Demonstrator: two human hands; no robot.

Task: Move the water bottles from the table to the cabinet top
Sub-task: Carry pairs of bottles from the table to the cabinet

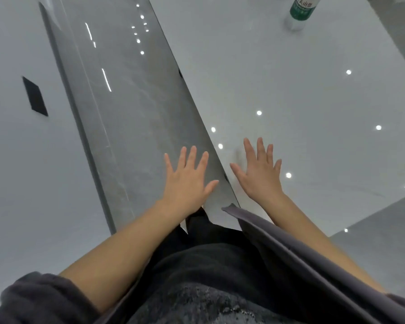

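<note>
Two empty hands, fingers splayed wide: the left hand (pixel 187 178) is held above the glossy grey floor (pixel 126 101); the right hand (pixel 260 174) is over the white table (pixel 290 90), contact unclear; a green-labelled water bottle (pixel 299 10) stands at the table's far end, well apart from both.

Office-like room, glossy white table (pixel 302 94), grey floor (pixel 131 108)

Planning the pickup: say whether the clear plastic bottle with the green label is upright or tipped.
Upright: the clear green-labelled plastic bottle stands on its base on the glossy white surface; cap out of frame.
</note>
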